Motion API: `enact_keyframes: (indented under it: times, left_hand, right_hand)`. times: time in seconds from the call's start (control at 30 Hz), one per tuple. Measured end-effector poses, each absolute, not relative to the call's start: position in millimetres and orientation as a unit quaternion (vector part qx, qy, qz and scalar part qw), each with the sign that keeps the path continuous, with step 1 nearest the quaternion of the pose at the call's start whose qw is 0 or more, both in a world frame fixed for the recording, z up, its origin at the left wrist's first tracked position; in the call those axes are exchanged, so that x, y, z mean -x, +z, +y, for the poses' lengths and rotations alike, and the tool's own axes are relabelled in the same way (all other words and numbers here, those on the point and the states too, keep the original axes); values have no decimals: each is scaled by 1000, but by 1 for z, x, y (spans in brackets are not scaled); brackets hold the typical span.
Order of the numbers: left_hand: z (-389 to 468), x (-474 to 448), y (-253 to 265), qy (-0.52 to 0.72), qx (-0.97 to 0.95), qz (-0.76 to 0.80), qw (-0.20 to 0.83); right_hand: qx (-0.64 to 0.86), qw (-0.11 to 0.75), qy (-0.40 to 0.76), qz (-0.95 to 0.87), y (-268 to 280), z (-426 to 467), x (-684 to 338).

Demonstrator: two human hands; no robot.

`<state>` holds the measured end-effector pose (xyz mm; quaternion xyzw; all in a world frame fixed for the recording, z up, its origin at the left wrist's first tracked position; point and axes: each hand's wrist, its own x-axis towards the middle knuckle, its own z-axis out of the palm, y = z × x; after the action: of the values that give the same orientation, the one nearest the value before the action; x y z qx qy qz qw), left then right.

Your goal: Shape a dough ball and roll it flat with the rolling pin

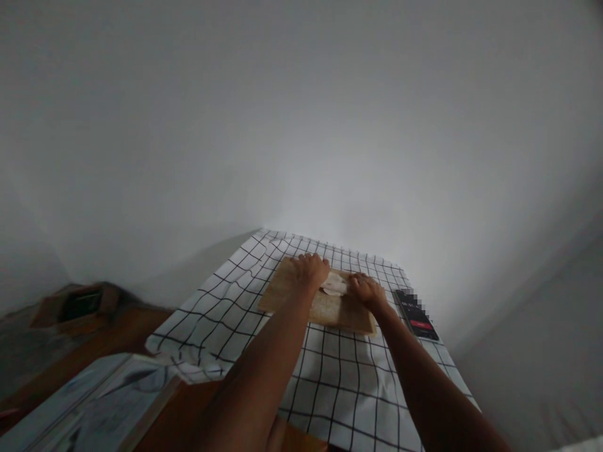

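Note:
A pale, soft-looking piece like dough lies on a wooden board, between my two hands. My left hand is at its left end, fingers curled over and knuckles up. At the right end, my right hand is curled in the same way. Both hands are low over the board. A pale, bar-like shape seems to run from one hand to the other, but my fingers hide its ends, and I cannot tell whether it is separate from the dough-like piece.
The board rests on a table with a white, black-checked cloth. A phone with a lit screen lies at the right edge. Walls stand behind and at the right. An open cardboard box is at the far left.

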<state>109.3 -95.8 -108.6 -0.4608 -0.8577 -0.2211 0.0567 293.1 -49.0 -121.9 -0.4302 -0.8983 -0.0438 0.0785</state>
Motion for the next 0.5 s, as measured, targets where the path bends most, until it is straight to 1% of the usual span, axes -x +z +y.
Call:
enact_keyframes:
  times: [0.1,0.17,0.23,0.33,0.43,0.5]
  left_hand:
    - [-102,-111,-104,-207,485,-849,29]
    - [-109,-110,-101,-203,522,-828,29]
    - [-117,-107,-101,-200,568,-797,41]
    - [-131,-101,-105,-192,617,-760,64]
    - [-142,-99,-110,-189,625,-754,76]
    - [-143,-98,-111,-189,620,-758,69]
  right_hand:
    - [462,107,-15,-880,-127,-57,-295]
    - [485,113,4,-867,-129,-61,-295]
    - [496,110,10,-862,-130,-64,-295]
    - [486,86,-11,-869,-129,-67,-295]
    - [460,70,-32,-885,-126,-67,-296]
    - [464,78,-21,-882,-125,-64,-295]
